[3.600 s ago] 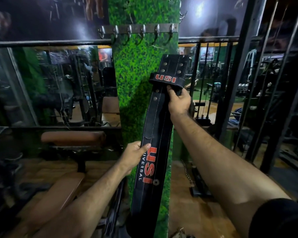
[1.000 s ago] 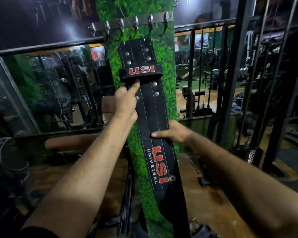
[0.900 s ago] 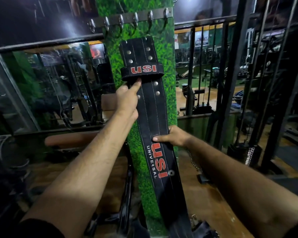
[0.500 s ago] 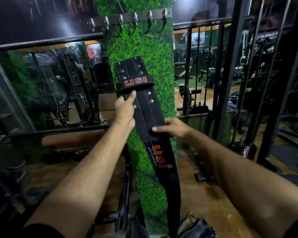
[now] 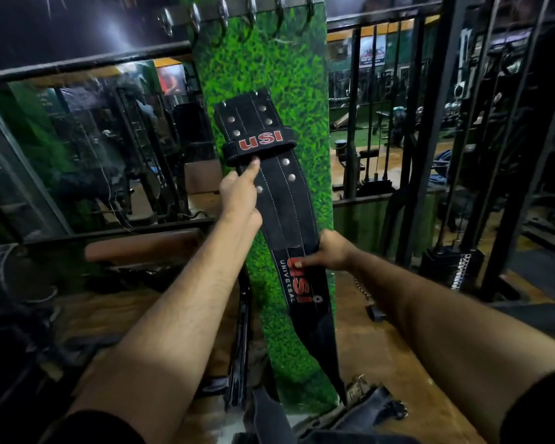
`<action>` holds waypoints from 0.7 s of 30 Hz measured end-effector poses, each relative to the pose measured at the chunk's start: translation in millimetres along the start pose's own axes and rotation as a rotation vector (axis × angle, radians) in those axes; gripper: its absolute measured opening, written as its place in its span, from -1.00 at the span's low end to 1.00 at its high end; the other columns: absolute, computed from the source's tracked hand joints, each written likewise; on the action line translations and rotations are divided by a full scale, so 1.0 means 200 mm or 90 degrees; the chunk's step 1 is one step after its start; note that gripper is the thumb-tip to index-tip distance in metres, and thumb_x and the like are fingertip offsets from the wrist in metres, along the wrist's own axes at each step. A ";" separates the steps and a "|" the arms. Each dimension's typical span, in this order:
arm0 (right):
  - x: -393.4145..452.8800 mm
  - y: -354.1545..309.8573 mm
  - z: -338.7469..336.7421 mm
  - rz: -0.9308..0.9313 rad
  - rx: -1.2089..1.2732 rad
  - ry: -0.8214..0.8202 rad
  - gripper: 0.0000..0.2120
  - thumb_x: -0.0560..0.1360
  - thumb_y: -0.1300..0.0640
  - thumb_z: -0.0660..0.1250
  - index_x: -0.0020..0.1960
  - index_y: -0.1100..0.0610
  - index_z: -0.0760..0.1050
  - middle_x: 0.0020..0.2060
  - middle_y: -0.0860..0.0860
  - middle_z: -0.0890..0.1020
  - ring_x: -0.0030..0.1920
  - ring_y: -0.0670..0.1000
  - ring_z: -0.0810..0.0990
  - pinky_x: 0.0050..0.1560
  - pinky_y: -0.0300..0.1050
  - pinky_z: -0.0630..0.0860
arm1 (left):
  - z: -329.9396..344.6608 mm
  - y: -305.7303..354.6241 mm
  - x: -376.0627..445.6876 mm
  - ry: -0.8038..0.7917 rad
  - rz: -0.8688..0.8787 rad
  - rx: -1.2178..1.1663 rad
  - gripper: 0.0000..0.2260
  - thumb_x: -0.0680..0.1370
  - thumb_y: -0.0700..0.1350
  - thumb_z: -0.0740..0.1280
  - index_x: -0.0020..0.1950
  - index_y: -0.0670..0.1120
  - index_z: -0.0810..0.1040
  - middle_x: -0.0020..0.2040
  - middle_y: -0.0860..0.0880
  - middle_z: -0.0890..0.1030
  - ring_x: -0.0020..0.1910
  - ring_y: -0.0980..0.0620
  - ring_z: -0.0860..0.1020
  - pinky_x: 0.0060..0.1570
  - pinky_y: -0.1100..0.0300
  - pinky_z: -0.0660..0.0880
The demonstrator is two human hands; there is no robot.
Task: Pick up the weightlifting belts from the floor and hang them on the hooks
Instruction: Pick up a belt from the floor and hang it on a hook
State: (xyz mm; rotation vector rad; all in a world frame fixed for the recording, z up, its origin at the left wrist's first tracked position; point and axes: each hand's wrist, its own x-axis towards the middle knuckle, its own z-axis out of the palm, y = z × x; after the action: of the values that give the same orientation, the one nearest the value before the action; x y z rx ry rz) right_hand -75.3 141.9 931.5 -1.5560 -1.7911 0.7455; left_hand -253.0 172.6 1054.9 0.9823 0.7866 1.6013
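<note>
Head view: one belt [image 5: 279,203] in hand, held up in front of a pillar [image 5: 289,68] clad in green fake grass. Hook rail [image 5: 237,9] at top of pillar, six hooks visible, all bare. Belt top edge is below the hooks, not touching them.

Two hands on the belt. Left hand [image 5: 239,195] grips the left edge just under the keeper loop, forefinger pointing up to touch the loop. Right hand [image 5: 330,253] pinches the right edge lower down, thumb laid across the front over the red lettering.

Belt look: black, wide, white stitch lines along its length, metal rivets near the top, eight or so visible. Keeper loop reads "USI" in red. Lower panel reads "USI" in red with "UNIVERSAL" in white beside it. Belt tilts slightly, top left, tail hanging down right and tapering.

More dark belts [image 5: 359,411] heaped on the floor at the pillar base; count unclear. One padded bench [image 5: 141,248] on the left.
</note>
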 end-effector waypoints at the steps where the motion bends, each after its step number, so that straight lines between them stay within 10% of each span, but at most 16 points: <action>1: -0.01 0.02 0.01 0.012 -0.069 0.006 -0.53 0.30 -0.12 0.64 0.15 0.03 0.70 0.02 0.00 0.77 0.03 -0.03 0.73 0.15 -0.02 0.64 | -0.01 0.00 0.02 0.007 0.001 -0.004 -0.80 0.39 -0.03 0.53 -0.07 -0.07 0.63 0.10 -0.15 0.71 0.06 -0.25 0.64 0.24 -0.37 0.47; 6: -0.03 -0.10 -0.02 -0.028 0.046 0.115 -0.45 0.23 -0.35 0.57 0.03 0.02 0.73 -0.10 -0.08 0.77 -0.07 -0.08 0.74 0.05 -0.02 0.68 | -0.03 0.12 0.07 -0.004 0.018 0.011 -0.88 0.53 -0.08 0.46 -0.05 -0.09 0.58 -0.15 -0.01 0.69 -0.24 0.02 0.60 -0.04 0.05 0.59; 11: 0.01 -0.46 -0.13 -0.124 0.307 0.232 -0.80 0.55 0.15 0.44 -0.18 0.23 0.55 -0.40 -0.03 0.53 -0.41 -0.12 0.48 -0.41 -0.24 0.41 | -0.07 0.08 0.11 -0.043 0.003 0.060 -0.92 0.58 -0.15 0.40 -0.10 -0.05 0.55 -0.21 0.05 0.64 -0.37 0.16 0.53 -0.29 0.27 0.48; 18: 0.07 -0.73 -0.14 -0.081 0.545 0.209 -0.92 0.59 0.29 0.31 -0.04 0.16 0.56 -0.27 0.08 0.57 -0.37 -0.01 0.55 -0.44 -0.19 0.49 | -0.18 0.03 0.09 -0.146 -0.060 0.117 -0.66 0.48 -0.11 0.42 0.19 -0.24 0.59 0.06 -0.16 0.70 0.01 -0.14 0.65 -0.19 0.15 0.56; 21: 0.07 -0.73 -0.13 -0.066 0.490 0.188 -0.81 0.56 0.38 0.28 0.05 0.14 0.56 -0.18 0.15 0.59 -0.28 0.03 0.56 -0.36 -0.11 0.53 | -0.23 0.08 0.11 -0.194 -0.065 0.090 -0.53 0.33 -0.15 0.37 0.22 -0.23 0.51 -0.07 -0.15 0.65 -0.18 -0.11 0.66 -0.28 0.10 0.58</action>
State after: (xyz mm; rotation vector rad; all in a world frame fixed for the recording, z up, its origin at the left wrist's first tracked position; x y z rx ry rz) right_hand -148.1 136.0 1061.1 -0.9817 -1.1501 0.9468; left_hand -304.5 190.2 1053.6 1.2344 0.7318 1.2829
